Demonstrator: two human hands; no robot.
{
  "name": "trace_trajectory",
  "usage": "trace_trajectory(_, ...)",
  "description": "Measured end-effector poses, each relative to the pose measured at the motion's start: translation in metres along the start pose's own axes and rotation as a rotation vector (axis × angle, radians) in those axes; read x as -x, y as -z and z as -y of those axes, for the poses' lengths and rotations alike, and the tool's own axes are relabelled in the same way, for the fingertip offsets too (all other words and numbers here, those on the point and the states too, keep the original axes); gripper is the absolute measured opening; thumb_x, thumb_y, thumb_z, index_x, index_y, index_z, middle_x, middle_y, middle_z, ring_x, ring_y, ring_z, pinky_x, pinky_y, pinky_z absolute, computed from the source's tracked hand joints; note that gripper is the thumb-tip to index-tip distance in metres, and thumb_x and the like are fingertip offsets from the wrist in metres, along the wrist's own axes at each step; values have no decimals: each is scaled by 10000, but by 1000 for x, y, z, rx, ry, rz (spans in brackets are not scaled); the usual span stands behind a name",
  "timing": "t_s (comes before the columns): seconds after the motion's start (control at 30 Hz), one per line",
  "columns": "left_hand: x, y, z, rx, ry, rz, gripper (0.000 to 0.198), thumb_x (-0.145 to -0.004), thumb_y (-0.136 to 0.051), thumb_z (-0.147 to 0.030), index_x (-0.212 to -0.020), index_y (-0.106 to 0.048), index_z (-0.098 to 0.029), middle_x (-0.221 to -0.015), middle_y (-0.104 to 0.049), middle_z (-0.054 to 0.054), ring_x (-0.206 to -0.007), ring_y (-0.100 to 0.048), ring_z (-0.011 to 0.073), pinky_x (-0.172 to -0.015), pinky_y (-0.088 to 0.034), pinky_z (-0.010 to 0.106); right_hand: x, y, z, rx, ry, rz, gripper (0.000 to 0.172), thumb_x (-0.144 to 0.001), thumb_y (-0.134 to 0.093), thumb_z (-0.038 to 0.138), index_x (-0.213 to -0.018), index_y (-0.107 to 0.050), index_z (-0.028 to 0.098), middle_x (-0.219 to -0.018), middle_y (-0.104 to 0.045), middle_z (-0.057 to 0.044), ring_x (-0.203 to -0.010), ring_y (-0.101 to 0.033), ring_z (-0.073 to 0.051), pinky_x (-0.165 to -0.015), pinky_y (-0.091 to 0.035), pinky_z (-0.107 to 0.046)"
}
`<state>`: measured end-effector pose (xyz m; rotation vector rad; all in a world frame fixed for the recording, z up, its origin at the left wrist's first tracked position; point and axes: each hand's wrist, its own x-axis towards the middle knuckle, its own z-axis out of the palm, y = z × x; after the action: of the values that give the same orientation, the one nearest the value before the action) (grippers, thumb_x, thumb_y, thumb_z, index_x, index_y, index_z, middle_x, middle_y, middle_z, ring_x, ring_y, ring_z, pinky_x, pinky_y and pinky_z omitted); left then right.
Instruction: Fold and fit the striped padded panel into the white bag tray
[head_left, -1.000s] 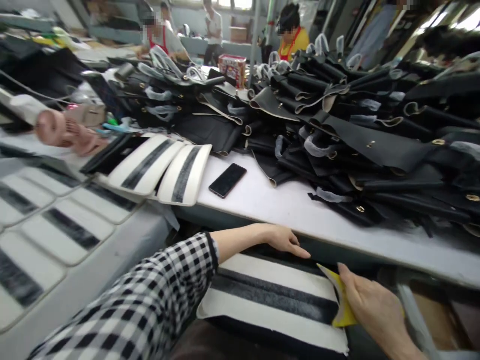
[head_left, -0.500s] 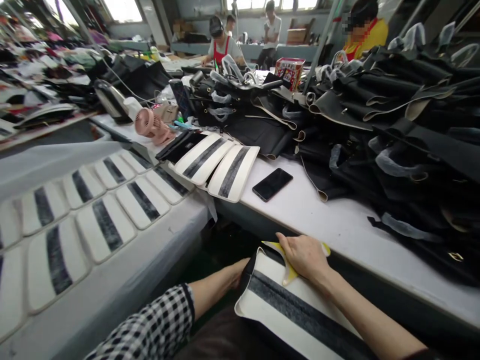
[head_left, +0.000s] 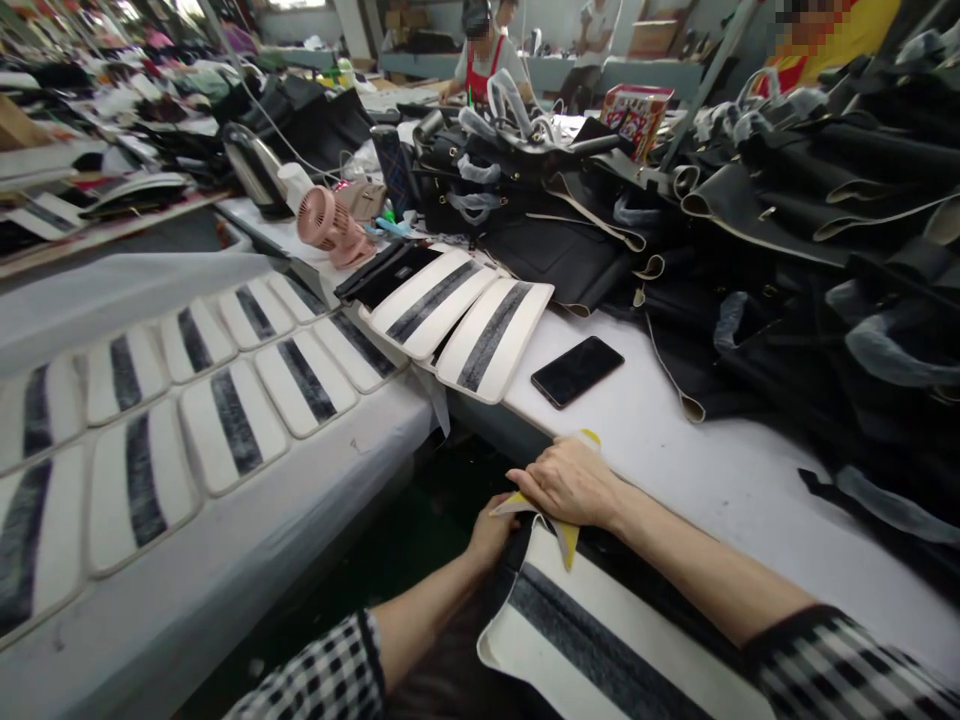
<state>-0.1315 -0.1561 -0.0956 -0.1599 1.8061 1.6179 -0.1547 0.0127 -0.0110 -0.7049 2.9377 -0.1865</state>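
A white panel with a dark grey stripe [head_left: 592,640] and black material on its underside slants up from my lap. My left hand [head_left: 491,530] is closed at its far end, around the black edge; its fingertips are partly hidden. My right hand [head_left: 574,480] is closed over a yellow-and-white rag [head_left: 568,545], whose pointed corners hang out at the panel's far corner. The two hands are close together, just in front of the table's edge.
Similar striped panels [head_left: 234,428] lie in rows on the left table, with two overlapping ones [head_left: 495,340] at the junction. A phone [head_left: 577,371], pink fan [head_left: 330,225], kettle [head_left: 255,170] and piled black bags [head_left: 810,290] occupy the right table. People work behind.
My right hand has moved left with the rag, from the panel's surface to its far corner, closer to my left hand. The left hand shows more now. The camera view has shifted.
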Motion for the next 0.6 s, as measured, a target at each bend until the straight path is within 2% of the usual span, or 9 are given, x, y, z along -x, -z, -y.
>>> trace_trajectory(0.07, 8, 7, -6, 80, -91, -78, 543, -950, -413, -545, -1244, -564, -114, -1253, -629, 168, -1171, -592, 290, -979, -486, 413, -4, 0, -1, -12, 71, -3, 682, -1039, -198, 440, -664, -694, 161, -680, -715, -100, -638, -653, -175, -635, -303, -319)
trace_trajectory(0.13, 27, 15, -15, 135, -224, -85, 549, -961, -400, -539, -1325, -518, -144, -1311, -605, 142, -1217, -568, 268, -1024, -465, 399, -7, 0, -2, -25, 124, 3, 662, -1038, -210, 416, -665, -689, 154, -677, -712, -102, -628, -642, -169, -633, -289, -326)
trace_trajectory(0.2, 48, 20, -25, 74, -309, -7, 586, -890, -585, -503, -1366, -500, -172, -1295, -628, 116, -1204, -583, 263, -1047, -456, 382, -9, 1, -1, -28, 153, 8, 657, -1039, -215, 407, -663, -689, 151, -668, -708, -105, -622, -634, -165, -629, -279, -330)
trace_trajectory(0.3, 69, 18, -39, -107, -277, 58, 706, -740, -791, -390, -1360, -514, -197, -1217, -681, 80, -1123, -639, 253, -1030, -481, 350, -10, 3, -1, -12, 181, 4, 661, -1041, -216, 409, -658, -691, 154, -650, -700, -103, -609, -625, -172, -622, -270, -336)
trace_trajectory(0.5, 74, 10, -48, -177, -251, 32, 327, -804, -719, -373, -1086, -666, -217, -1104, -729, 38, -994, -693, 234, -910, -538, 304, -10, 3, 1, -11, 247, -11, 652, -1040, -233, 403, -643, -683, 148, -650, -699, -111, -605, -628, -191, -612, -248, -348)
trace_trajectory(0.6, 77, 11, -48, -254, -263, 3, 221, -824, -692, -391, -961, -685, -218, -991, -749, 10, -890, -702, 214, -808, -536, 269, -8, 2, 1, 3, 259, -18, 650, -1040, -235, 407, -628, -671, 157, -635, -694, -101, -595, -628, -189, -619, -242, -343)
